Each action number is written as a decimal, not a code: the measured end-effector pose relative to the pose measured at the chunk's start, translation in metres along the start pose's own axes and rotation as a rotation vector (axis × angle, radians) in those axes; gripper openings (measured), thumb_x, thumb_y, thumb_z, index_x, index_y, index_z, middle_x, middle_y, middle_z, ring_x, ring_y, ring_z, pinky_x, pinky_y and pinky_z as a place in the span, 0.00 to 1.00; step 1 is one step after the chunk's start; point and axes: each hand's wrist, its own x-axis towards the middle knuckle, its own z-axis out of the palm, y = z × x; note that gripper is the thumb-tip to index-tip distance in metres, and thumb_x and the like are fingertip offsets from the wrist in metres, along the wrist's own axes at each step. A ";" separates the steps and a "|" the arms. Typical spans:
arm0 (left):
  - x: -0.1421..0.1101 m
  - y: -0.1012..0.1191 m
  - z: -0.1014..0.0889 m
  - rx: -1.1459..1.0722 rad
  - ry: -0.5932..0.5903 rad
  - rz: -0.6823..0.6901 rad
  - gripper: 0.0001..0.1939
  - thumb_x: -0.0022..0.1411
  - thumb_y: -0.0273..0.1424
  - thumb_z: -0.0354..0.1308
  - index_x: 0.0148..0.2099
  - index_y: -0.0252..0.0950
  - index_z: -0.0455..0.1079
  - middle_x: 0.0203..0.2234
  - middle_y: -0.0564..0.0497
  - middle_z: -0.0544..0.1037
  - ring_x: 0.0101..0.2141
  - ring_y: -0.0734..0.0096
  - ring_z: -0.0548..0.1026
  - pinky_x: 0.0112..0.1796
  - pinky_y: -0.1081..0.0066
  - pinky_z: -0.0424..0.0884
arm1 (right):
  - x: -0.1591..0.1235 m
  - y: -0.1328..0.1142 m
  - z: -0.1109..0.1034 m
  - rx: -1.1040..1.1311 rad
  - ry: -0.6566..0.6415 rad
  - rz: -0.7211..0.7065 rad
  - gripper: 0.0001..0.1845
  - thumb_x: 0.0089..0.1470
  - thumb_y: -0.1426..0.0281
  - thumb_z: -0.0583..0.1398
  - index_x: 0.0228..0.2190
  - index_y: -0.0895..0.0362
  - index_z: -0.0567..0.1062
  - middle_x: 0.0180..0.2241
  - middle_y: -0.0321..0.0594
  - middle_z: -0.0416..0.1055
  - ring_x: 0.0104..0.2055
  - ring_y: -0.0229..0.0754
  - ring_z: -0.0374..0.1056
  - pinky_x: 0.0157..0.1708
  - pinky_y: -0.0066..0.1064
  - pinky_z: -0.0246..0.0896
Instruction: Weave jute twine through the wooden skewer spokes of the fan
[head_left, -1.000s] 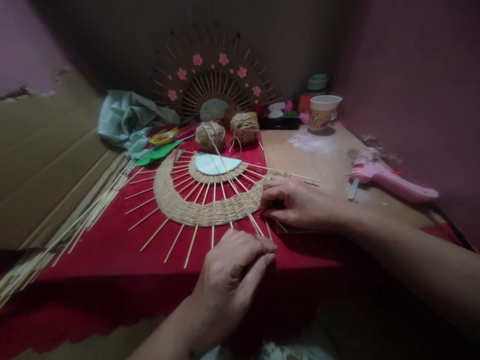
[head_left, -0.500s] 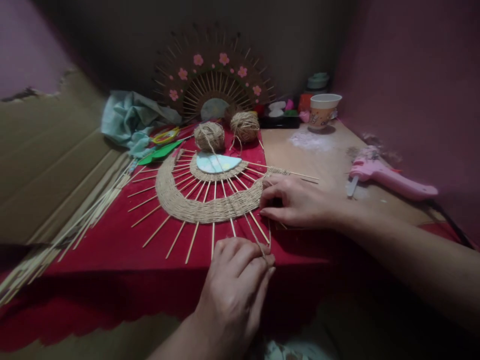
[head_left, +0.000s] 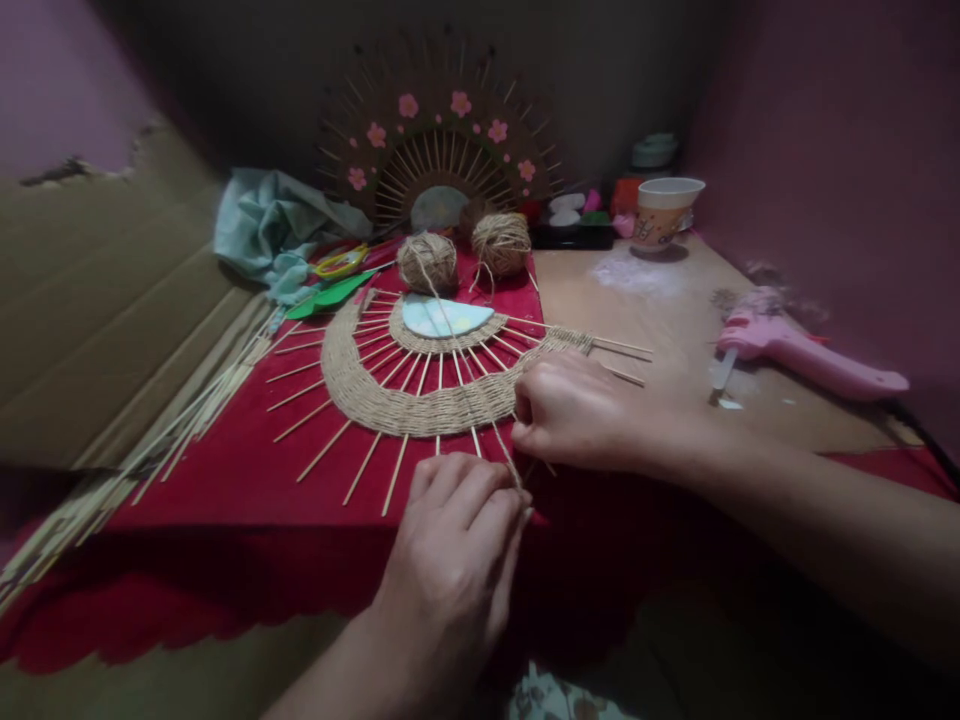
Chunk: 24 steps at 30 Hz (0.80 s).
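A half-round fan of thin sticks (head_left: pixel 367 470) lies on the red cloth, with a broad woven band of twine (head_left: pixel 420 412) across it. At its centre sits a pale blue half-disc (head_left: pixel 446 318). My left hand (head_left: pixel 454 545) is closed at the table's front edge, gripping a strand of twine (head_left: pixel 504 450) that runs down from the band. My right hand (head_left: pixel 574 410) rests at the band's right side with fingers curled together among the sticks; what they pinch is hidden. Two balls of twine (head_left: pixel 427 262) stand behind the half-disc, one trailing a strand across the fan.
A pink glue gun (head_left: pixel 810 355) and a paper cup (head_left: pixel 664 215) stand on the bare wood at right. Loose sticks (head_left: pixel 187 420), a green leaf shape (head_left: pixel 330 297), yellow-handled scissors (head_left: pixel 341 262) and a pale cloth (head_left: pixel 262 225) lie left. A flowered fan (head_left: pixel 442 130) stands behind.
My right hand has curled its fingers tighter and come slightly nearer the strand. My left hand stays closed on the twine. The whole view has shifted slightly.
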 end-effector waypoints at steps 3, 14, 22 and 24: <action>0.005 -0.011 -0.011 0.054 0.015 -0.049 0.06 0.61 0.22 0.52 0.35 0.34 0.70 0.33 0.48 0.75 0.35 0.66 0.68 0.38 0.63 0.60 | -0.002 0.000 -0.002 0.036 -0.013 0.029 0.08 0.42 0.71 0.56 0.17 0.58 0.72 0.17 0.39 0.65 0.19 0.34 0.51 0.21 0.30 0.42; 0.016 -0.056 -0.011 -0.085 0.090 -0.270 0.08 0.62 0.29 0.53 0.33 0.34 0.71 0.33 0.47 0.74 0.38 0.66 0.72 0.41 0.65 0.69 | -0.009 0.029 -0.011 0.427 0.272 0.181 0.08 0.49 0.75 0.54 0.30 0.58 0.73 0.27 0.38 0.71 0.28 0.37 0.64 0.28 0.29 0.57; 0.020 -0.060 -0.015 -0.056 0.075 -0.279 0.07 0.61 0.30 0.53 0.34 0.35 0.72 0.34 0.48 0.76 0.35 0.68 0.74 0.37 0.68 0.71 | -0.006 0.081 -0.032 0.188 0.100 0.278 0.06 0.46 0.70 0.58 0.30 0.56 0.73 0.25 0.38 0.69 0.25 0.37 0.62 0.23 0.29 0.56; 0.021 -0.062 -0.017 -0.062 0.075 -0.281 0.08 0.61 0.30 0.53 0.34 0.35 0.73 0.34 0.48 0.77 0.34 0.68 0.75 0.37 0.68 0.71 | -0.005 0.085 -0.032 0.171 0.050 0.289 0.07 0.46 0.72 0.58 0.31 0.56 0.73 0.26 0.38 0.70 0.26 0.38 0.63 0.24 0.29 0.57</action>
